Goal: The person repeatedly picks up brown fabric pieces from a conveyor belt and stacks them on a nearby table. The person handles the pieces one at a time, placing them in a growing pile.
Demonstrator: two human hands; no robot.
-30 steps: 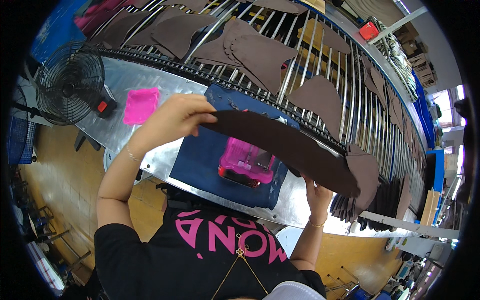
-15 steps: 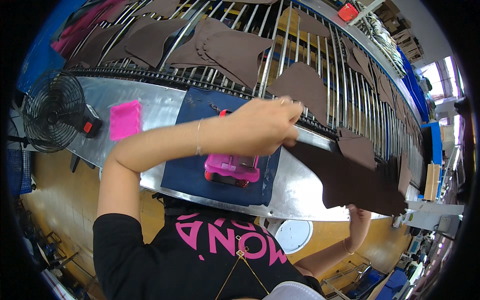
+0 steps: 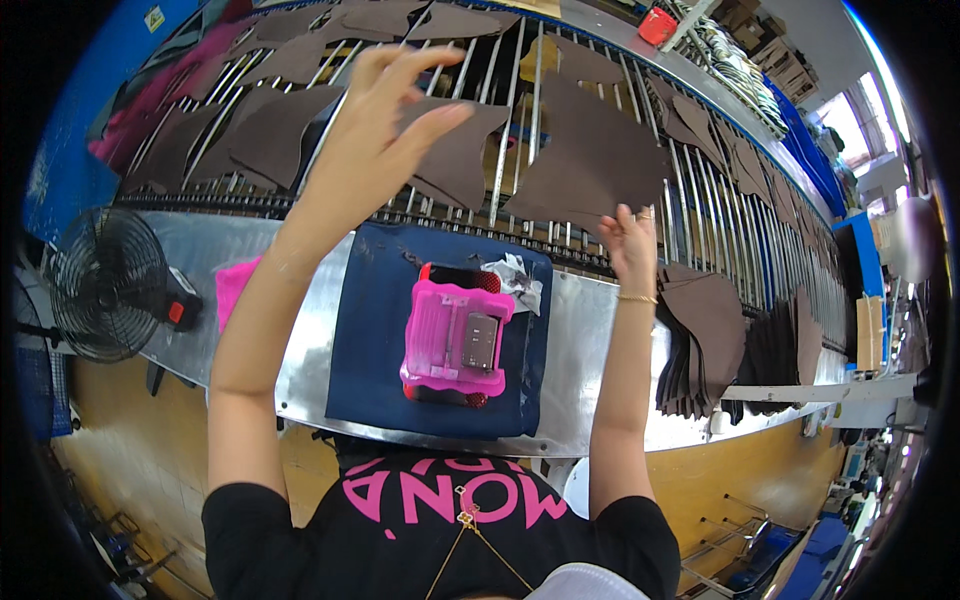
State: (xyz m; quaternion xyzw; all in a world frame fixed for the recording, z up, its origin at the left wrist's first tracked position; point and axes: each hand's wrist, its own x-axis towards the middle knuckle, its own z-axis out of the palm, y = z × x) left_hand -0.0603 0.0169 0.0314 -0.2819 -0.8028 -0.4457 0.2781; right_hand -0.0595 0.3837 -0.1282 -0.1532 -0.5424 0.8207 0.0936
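A brown cut sheet (image 3: 595, 145), leather-like and curved along its edges, lies over the metal bars of the rack. At its lower right edge are the curled fingers of my right hand (image 3: 630, 245), which seem to pinch it. My left hand (image 3: 380, 135) is raised above the rack to the left, fingers spread and nothing in them. Beneath that hand lies another brown piece (image 3: 455, 150), partly hidden. A pink tray-like holder (image 3: 430, 335) with a dark block (image 3: 481, 341) in it rests on the dark blue mat (image 3: 370, 370) between my arms.
Stacked brown pieces (image 3: 705, 325) hang over the metal table's right side. A black fan (image 3: 108, 285) and a pink item (image 3: 236, 290) are at the left. Crumpled white paper (image 3: 517, 280) lies by the holder. More brown pieces (image 3: 265, 130) cover the rack (image 3: 700, 210).
The brown sheet has moved from the table's right side up onto the rack. My left hand has moved left and opened; my right hand has come up from the table's front edge.
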